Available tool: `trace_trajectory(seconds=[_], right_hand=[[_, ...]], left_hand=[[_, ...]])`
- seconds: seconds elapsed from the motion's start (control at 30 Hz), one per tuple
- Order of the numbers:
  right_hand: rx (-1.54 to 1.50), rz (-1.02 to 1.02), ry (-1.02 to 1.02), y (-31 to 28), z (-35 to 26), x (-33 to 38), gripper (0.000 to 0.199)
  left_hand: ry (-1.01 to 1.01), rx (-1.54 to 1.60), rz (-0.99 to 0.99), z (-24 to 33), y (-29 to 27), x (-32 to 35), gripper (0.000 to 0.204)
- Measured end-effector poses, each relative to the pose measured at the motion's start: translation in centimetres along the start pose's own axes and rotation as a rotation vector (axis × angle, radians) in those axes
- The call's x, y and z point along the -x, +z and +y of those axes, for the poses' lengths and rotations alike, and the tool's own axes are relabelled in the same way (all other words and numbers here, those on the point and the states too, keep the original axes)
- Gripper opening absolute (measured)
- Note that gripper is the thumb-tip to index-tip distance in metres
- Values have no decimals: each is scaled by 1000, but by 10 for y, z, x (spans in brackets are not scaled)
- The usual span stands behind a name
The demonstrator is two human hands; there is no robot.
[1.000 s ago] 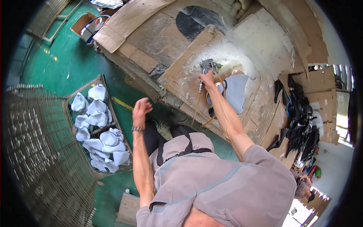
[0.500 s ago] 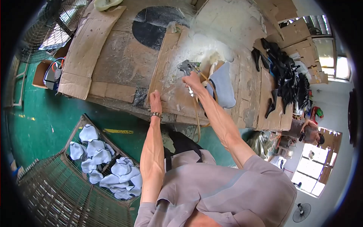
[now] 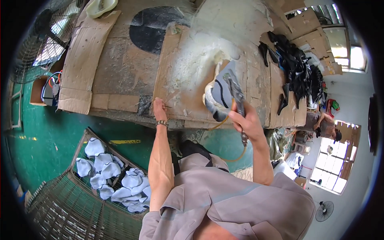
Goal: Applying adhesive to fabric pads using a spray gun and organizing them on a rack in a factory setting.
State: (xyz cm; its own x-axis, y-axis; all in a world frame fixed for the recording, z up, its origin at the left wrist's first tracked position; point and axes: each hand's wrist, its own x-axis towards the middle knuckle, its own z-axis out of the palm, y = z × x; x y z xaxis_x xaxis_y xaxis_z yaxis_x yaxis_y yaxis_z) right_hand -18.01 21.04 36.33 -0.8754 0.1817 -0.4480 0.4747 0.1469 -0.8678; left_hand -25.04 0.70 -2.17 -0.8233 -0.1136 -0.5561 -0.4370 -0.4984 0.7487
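My right hand (image 3: pixel 249 122) is closed round the handle of a metal spray gun (image 3: pixel 235 88), blurred by motion. A thin yellow-brown hose (image 3: pixel 241 155) hangs from the gun's lower end. Just beyond and left of it, on the bench (image 3: pixel 124 72), lies a light blue-grey piece (image 3: pixel 223 93) with dark curved lines, by a cream-edged form with a black end. My left hand (image 3: pixel 159 107) is at the bench's front edge, by a cardboard strip (image 3: pixel 165 64); its fingers are curled, and what they hold, if anything, is hidden.
Several light blue pieces (image 3: pixel 110 170) lie in a wire rack (image 3: pixel 72 204) at lower left. Black shoe-like pieces (image 3: pixel 296 68) are heaped at the bench's right. A large fan (image 3: pixel 44 44) stands at far left. Another person (image 3: pixel 328 126) is at far right.
My right hand has drawn the spray gun back toward me and to the right, over the blue-grey piece. My left hand stays at the bench edge.
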Motion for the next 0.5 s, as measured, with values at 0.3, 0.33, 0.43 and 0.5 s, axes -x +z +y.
trace_trajectory(seconds=[0.3,0.33,0.43,0.5], right_hand=[[153,308,-88,-154,27,113,24],[219,367,-81,-174,31,118,25],[492,501,-124,-242,68,100,32],[779,609,-243,-282,98,70,38]], left_hand=[[-112,440,-150,19,-31,9,49],[-130,626,-216,26,-48,15,56],[72,703,-291,41,-64,48,65],[108,642,-412,39,-69,88,69]])
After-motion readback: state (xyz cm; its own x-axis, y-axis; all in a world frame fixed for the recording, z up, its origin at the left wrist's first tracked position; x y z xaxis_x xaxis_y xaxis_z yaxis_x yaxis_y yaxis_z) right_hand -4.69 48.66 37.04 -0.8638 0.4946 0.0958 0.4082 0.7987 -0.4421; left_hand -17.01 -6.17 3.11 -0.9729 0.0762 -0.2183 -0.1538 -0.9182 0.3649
